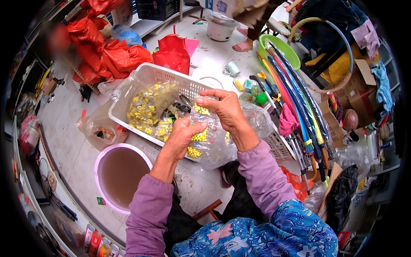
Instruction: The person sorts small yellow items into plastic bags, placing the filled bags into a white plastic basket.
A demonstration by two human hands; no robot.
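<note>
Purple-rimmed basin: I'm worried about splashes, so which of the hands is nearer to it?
Left. The left hand is beyond the purple-rimmed basin and to its right; the right hand is farther right and farther beyond it.

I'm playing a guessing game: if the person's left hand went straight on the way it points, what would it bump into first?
Probably the clear packet of yellow pieces, which the left hand seems to hold; depth is hard to judge. Just past it may be the right hand.

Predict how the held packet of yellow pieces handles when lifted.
The packet probably flops, looking thin and creased between left hand and right hand. Small yellow pieces suggest little weight. Its glossy surface may be slippery.
</note>
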